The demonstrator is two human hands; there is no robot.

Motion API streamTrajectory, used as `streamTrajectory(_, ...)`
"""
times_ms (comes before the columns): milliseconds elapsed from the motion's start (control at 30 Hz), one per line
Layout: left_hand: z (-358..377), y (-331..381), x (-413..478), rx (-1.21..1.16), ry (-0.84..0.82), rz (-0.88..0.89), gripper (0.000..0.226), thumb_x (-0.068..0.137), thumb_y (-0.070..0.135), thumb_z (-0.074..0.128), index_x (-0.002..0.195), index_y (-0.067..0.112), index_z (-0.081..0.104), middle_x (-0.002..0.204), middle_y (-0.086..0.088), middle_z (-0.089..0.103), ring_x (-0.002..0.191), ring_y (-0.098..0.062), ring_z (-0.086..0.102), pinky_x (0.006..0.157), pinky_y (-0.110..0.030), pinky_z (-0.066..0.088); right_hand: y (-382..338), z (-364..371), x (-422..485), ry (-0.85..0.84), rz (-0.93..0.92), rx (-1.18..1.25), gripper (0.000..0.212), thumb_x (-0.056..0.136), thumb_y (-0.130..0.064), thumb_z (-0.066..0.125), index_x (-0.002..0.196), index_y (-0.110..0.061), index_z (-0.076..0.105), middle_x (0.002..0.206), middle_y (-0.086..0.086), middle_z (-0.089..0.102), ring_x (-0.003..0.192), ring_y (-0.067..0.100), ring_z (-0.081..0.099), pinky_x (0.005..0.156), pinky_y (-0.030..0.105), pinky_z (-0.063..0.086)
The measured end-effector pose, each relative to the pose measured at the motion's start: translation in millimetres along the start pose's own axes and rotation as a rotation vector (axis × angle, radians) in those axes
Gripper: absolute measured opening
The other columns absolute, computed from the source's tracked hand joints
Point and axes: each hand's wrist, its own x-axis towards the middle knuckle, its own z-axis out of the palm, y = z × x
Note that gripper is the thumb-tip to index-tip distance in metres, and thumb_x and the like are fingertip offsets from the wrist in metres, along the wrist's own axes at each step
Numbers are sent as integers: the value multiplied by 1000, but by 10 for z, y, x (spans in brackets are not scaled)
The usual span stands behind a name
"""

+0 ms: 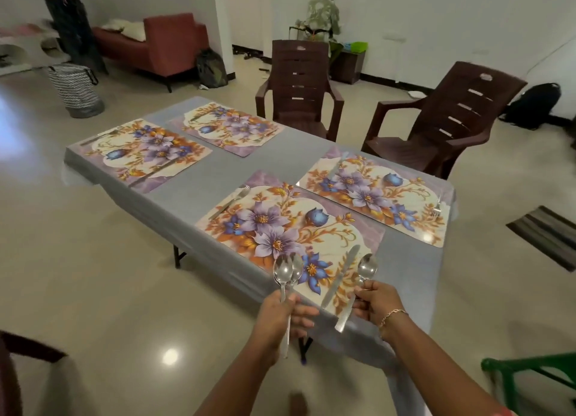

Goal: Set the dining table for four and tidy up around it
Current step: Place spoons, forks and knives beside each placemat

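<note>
Two shiny steel spoons (288, 272) are gripped by left hand (277, 319). Single spoon (367, 267) is pinched by right hand (378, 300), lower centre, beside flat knife (343, 275) on glossy floral placemat (280, 222). Slatted brown chair (448, 116) upper right.

Two brown chairs (298, 91) hem the counter (215, 169) on its far side; a bare grey lane runs between the placemats (330, 228)

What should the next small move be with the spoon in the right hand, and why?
Probably lower the single steel spoon in the right hand onto the nearest floral placemat, just right of the steel table knife. That mat shows a steel fork and the knife but no spoon, and this spoon hovers beside the knife; the left hand holds the spare spoons.
</note>
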Motion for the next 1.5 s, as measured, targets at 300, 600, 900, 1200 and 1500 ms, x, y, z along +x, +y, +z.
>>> streamTrajectory(300, -45, 444, 789, 138, -86, -53, 15, 101, 14, 37, 96, 7, 49, 64, -7, 69, 41, -9, 45, 38, -16, 29, -37, 16, 642, 233, 105, -98, 26, 86, 9, 56, 63, -4, 53, 64, 17, 56, 52, 24, 53, 50, 33, 53)
streamTrajectory(600, -74, 618, 1253, 267, -163, -66, 20, 100, 18, 41, 94, 9, 58, 81, -12, 71, 49, -6, 55, 44, -17, 46, -58, 166, 768, 346, 119, -252, 26, 85, 2, 59, 61, -8, 56, 62, 13, 60, 51, 25, 58, 60, 37, 57)
streamTrajectory(900, -230, 771, 1557, 301, -258, -129, 16, 98, 17, 45, 94, 10, 59, 89, -12, 66, 58, -9, 55, 41, -13, 41, -67, 348, 762, 480, 107, -519, 28, 85, -15, 63, 59, -17, 55, 75, 14, 70, 68, 27, 69, 73, 41, 58)
streamTrajectory(1200, -810, 1128, 1629, 218, -303, -138, 16, 98, 13, 45, 88, 6, 54, 66, -4, 63, 33, 0, 41, 32, -10, 27, -475, 916, 641, 567, -219, -806, 13, 87, -20, 58, 83, -8, 61, 81, 15, 66, 79, 33, 61, 66, 34, 46)
streamTrajectory(1500, -2074, 1614, 1785, 108, -85, -92, 18, 91, -2, 46, 79, 11, 46, 66, -8, 63, 33, -6, 36, 35, -11, 17, -943, 2994, 780, -63, -364, -501, 23, 87, -1, 54, 65, -11, 54, 58, 3, 55, 51, 11, 51, 46, 16, 38)
